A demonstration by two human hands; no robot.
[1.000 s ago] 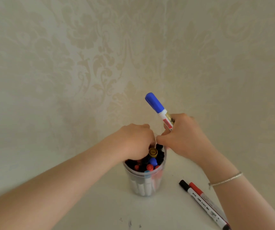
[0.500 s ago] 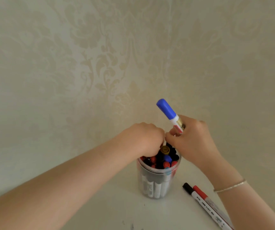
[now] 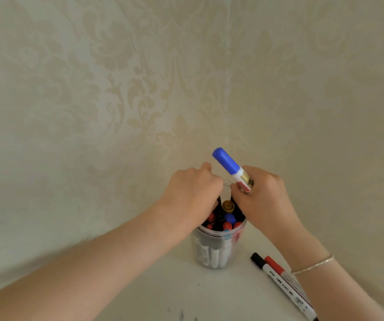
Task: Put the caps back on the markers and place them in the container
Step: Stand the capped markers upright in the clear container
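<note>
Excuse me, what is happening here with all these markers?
A person is putting capped markers into a clear container that is already nearly full. The right hand holds a blue marker over the rim, and the left hand reaches among the markers inside. Two markers, black-capped and red-capped, lie on the table.

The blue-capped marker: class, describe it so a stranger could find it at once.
Start at the clear container packed with markers. Just above its rim, the right hand grips the blue-capped marker. Alone among them, it is raised outside the container, cap tilted up-left.
</note>
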